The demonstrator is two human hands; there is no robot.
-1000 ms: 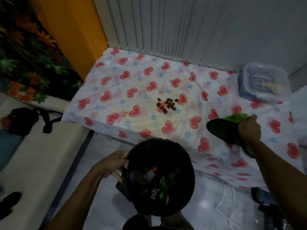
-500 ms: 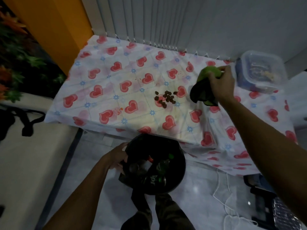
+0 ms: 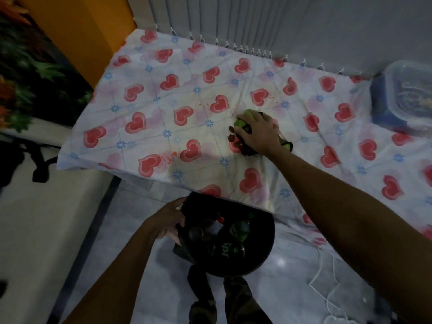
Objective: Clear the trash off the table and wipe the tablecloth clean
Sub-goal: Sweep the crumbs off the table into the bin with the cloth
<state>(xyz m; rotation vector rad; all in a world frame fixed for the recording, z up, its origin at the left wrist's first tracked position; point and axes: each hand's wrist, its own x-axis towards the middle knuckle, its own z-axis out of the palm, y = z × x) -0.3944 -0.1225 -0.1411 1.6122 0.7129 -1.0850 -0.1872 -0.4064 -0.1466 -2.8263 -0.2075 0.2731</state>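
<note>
Bin: the round black trash bin [image 3: 233, 249] stands on the pale floor just below the near edge of the table. Inside it there are bottles and other dark trash.
Left hand: the left hand [image 3: 170, 220] grips the left rim of the bin, with the fingers curled over the edge. It seems to hold the bin ready under the table edge.
Tablecloth: the white tablecloth with red hearts and small blue flowers [image 3: 163, 118] covers the table. Some small orange-red specks [image 3: 171, 155] lie near the front left.
Right hand: the right hand [image 3: 259, 129] reaches forward with the arm almost straight, palm down. It presses the green and black cleaning cloth [image 3: 245, 118] flat on the tablecloth near the middle.
Crumbs: a few dark brown crumbs [image 3: 231, 134] show at the left edge of the cloth; the others are probably under it.
Container: the clear plastic box with a blue base [image 3: 406, 94] stands at the far right.
Progress: in my judgement the big trash is already in the bin. The crumbs must be swept to the bin, and the specks need wiping.
</note>
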